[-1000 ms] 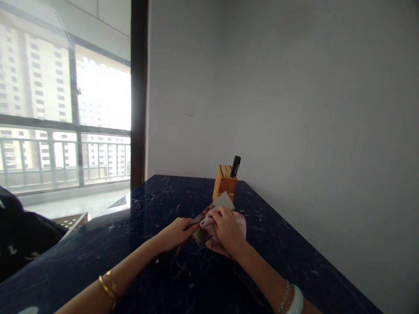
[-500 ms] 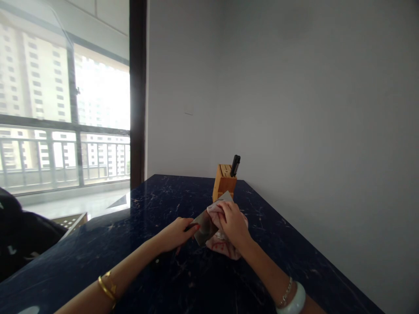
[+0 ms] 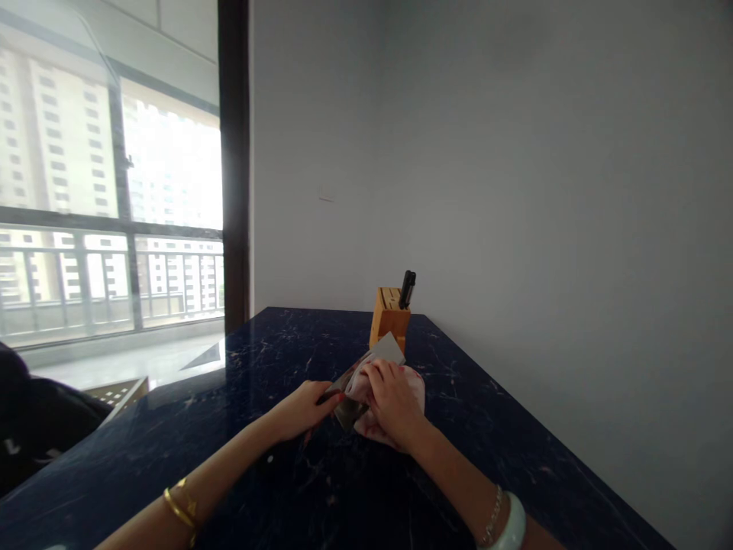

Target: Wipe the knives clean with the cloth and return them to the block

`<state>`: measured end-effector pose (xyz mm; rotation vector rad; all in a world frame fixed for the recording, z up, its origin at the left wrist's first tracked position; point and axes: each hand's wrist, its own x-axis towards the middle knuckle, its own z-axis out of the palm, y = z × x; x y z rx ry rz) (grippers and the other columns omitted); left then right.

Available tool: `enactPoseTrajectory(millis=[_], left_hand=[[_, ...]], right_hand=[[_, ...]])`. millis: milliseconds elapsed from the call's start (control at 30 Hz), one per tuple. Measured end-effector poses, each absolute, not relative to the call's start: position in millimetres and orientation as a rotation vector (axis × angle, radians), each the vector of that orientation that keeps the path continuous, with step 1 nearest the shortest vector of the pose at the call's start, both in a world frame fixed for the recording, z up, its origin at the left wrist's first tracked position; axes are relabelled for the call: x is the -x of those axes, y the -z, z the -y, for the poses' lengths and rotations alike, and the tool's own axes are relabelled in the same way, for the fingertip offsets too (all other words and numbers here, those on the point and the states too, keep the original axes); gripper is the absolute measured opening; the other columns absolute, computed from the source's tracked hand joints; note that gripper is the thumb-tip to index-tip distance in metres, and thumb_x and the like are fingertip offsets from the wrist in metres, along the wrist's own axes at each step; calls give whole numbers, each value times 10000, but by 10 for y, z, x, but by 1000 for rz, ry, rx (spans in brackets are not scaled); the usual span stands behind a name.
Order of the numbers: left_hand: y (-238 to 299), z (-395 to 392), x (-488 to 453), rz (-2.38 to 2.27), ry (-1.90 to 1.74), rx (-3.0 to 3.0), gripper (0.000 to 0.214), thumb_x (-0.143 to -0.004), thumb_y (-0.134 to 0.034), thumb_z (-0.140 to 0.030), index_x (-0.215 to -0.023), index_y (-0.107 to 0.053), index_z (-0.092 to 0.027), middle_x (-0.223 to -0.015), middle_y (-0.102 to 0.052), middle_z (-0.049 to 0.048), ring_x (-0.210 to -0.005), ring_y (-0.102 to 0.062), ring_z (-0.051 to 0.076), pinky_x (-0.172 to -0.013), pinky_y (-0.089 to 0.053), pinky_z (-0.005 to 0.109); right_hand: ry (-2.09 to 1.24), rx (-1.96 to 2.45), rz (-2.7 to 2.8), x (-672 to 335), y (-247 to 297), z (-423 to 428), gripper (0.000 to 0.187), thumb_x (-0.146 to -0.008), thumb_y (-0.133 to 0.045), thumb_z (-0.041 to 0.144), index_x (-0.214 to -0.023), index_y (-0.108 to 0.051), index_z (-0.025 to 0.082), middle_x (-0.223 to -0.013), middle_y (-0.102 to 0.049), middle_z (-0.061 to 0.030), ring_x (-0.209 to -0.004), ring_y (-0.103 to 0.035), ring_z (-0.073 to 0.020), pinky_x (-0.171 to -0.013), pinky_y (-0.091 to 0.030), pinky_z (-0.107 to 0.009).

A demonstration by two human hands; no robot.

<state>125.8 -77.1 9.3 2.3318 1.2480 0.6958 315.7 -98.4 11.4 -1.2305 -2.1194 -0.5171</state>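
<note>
Steadily now; my left hand (image 3: 308,409) has its fingers closed round the knife (image 3: 389,349) at its handle end; my right hand (image 3: 395,405) clasps the cloth (image 3: 417,384), fingers curled over it against the upper flat; the knife slants away from me over the table (image 3: 486,451), its far corner overlapping the block (image 3: 389,324) in my view; whether it rests on the table I cannot tell; to wipe well, I reckon, the left grip wants to be firm, so the steel does not twist; the right fingertips want plenty of cloth beneath them; strokes should go from spine past edge, never against it; I cannot make out which side is sharp, so light, slow pressure seems wisest.
</note>
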Motion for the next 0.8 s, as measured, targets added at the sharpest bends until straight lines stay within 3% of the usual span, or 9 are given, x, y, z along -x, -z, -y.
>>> enactPoseTrajectory(millis=[167,433,800], left_hand=[[-173,860,-1288,-1210,-670,-2417,408,-769,-322,-469,-732,-560,-141,-639,-575,3,-563,-499,122,-510,-329,189],[-180,913,-1268,-1239,-665,-2416,337,-762,-351,-444,-725,-541,-168,-598,-574,-14,-477,-501,112,-461,-306,193],[-193,899,-1277,-1225,-660,-2524,240,-721,-435,-379,-762,-566,-182,-673,-610,-14,-591,-534,129,-509,-323,183]], right_hand=[[529,1333,2038,-3213,-125,945,219,-711,-437,111,-902,-488,207,-898,-494,-38,-862,-430,-192,-736,-328,-318],[435,1291,1920,-3370,-168,834,243,-729,-433,161,-963,-482,208,-933,-481,-50,-891,-427,-189,-762,-345,-304],[443,1230,2094,-3115,-132,1028,201,-739,-448,154,-920,-495,228,-869,-496,-20,-849,-440,-172,-742,-330,-293]])
